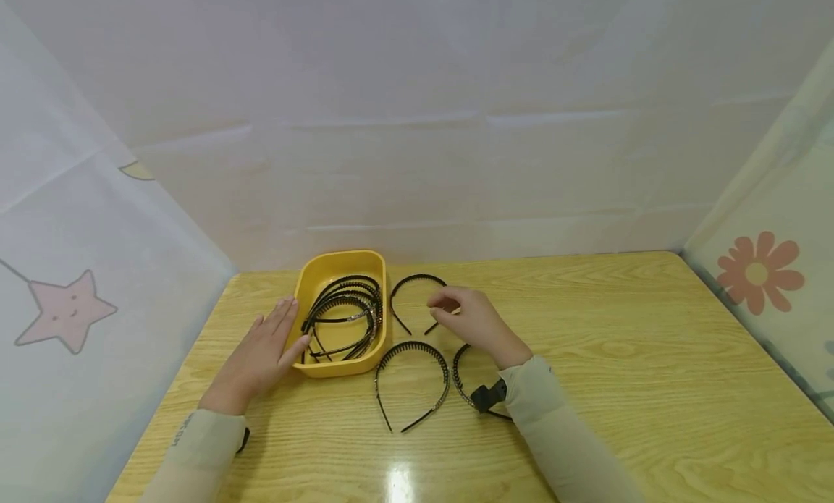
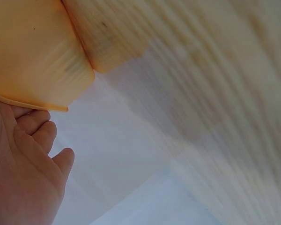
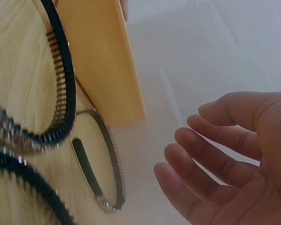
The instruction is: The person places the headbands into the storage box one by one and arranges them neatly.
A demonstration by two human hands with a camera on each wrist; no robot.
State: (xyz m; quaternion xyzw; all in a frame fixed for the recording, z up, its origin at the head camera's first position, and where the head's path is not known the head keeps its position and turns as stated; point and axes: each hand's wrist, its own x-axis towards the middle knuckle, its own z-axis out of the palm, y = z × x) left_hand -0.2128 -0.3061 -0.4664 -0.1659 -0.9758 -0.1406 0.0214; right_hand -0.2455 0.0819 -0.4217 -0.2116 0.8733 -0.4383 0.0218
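Observation:
My left hand [image 1: 263, 347] rests against the left side of a yellow plastic bin [image 1: 381, 271], fingers extended along the rim and thumb at the front left corner. In the left wrist view its fingertips [image 2: 44, 133] lie right under the bin's rim. Inside the bin are several black toothed headbands [image 1: 352, 300]. My right hand [image 1: 476, 318] holds nothing, its fingers loosely bent above the right end of a thin black headband [image 1: 417, 276]. Another headband [image 1: 412, 345], with a glittery side, lies in front of the bin. Right of it, a third headband [image 1: 458, 376] is partly hidden by my right wrist.
The wooden table [image 1: 619, 344] extends to the right. White sheeting [image 1: 423, 163] hangs behind it, and printed cloths stand at both sides, with a star [image 1: 68, 311] on the left and a flower [image 1: 759, 273] on the right.

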